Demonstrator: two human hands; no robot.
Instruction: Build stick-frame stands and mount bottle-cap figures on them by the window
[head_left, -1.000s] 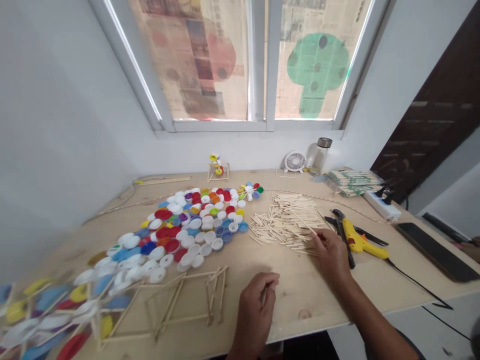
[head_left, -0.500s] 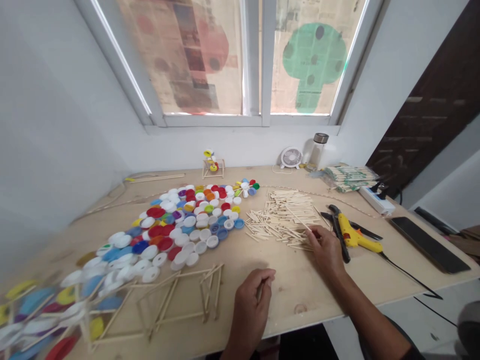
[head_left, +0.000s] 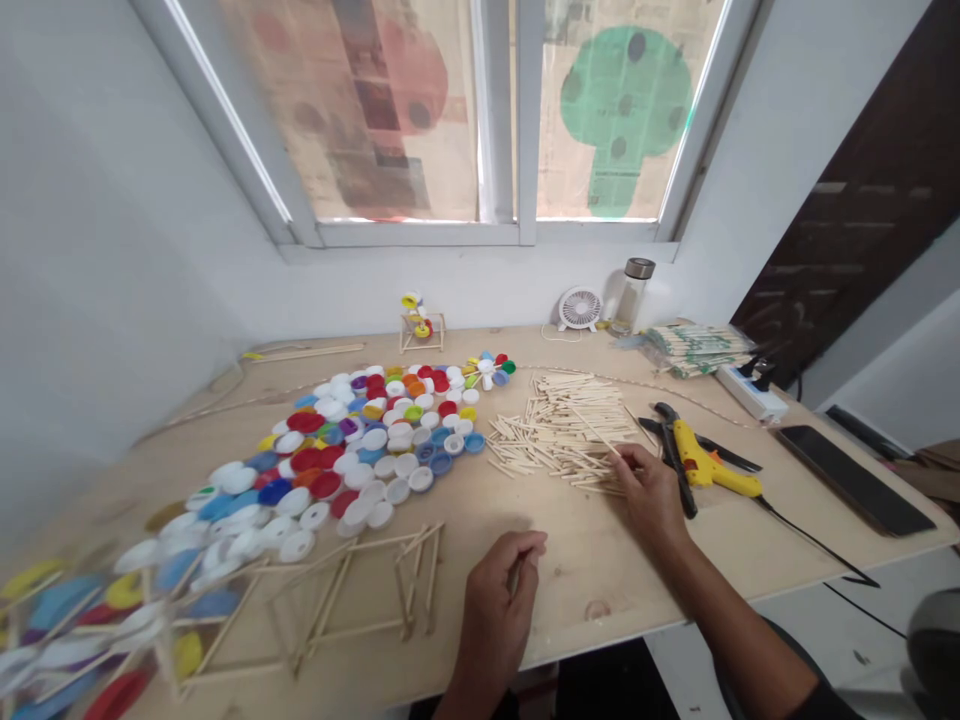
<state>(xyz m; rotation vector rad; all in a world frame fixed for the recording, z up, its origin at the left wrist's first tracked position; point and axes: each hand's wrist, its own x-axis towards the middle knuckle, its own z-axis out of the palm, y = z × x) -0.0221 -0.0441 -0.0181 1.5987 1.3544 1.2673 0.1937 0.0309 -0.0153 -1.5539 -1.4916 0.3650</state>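
My left hand [head_left: 499,600] rests near the front edge of the wooden table [head_left: 585,570], fingers curled round a thin wooden stick. My right hand [head_left: 651,492] reaches into the near right side of a pile of wooden sticks [head_left: 566,432], fingers pinched on a long stick that angles up to the left. A stick frame [head_left: 367,595] lies flat just left of my left hand. A spread of coloured bottle caps [head_left: 360,450] covers the table's left half.
A yellow glue gun [head_left: 705,465] with a black cord and black pliers lie right of my right hand. A phone [head_left: 855,478], power strip [head_left: 750,392], small fan [head_left: 579,308], jar [head_left: 634,295] and stick bundles [head_left: 697,348] sit at the back right. Cap-and-stick models crowd the near left corner.
The view has tilted and shifted slightly, so everything sits a little higher and to the left. Both hands stay nearly where they were on the table.
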